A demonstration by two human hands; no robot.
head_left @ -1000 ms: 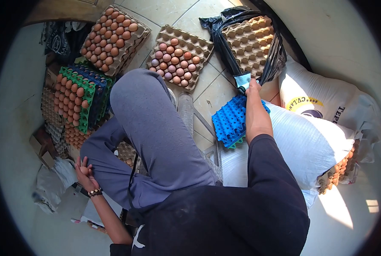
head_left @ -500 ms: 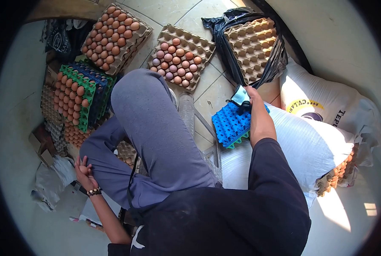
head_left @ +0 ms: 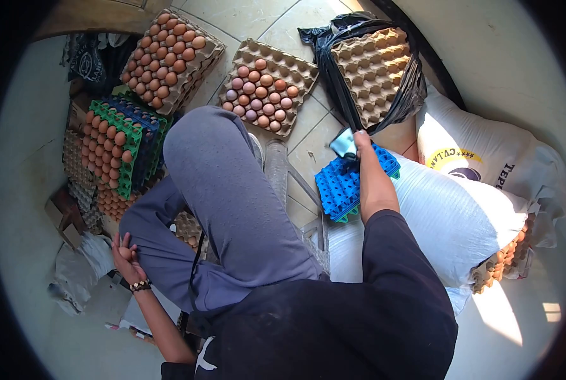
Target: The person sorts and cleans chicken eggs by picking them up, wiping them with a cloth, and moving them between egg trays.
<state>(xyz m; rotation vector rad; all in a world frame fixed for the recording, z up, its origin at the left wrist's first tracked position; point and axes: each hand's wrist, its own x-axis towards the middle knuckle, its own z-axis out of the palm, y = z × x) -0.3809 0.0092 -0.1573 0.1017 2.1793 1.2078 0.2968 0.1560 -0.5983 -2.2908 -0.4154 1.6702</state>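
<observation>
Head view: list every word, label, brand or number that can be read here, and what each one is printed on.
"CV.LAM": on the yellow badge of the white sack, cut off by a fold.
"TEP": dark letters on the same sack near its right edge, the rest out of sight.
White print on the dark cloth at top left: too small to read.
The egg trays and the object in the right hand show no readable text.

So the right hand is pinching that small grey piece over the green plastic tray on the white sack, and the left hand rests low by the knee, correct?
Not quite: the plastic tray under the right hand is blue, with only a sliver of green showing beneath its lower edge. The head view shows it. The rest stands: the hand pinches the small grey piece over the tray on the white sack, and the left hand rests low by the knee.
</observation>
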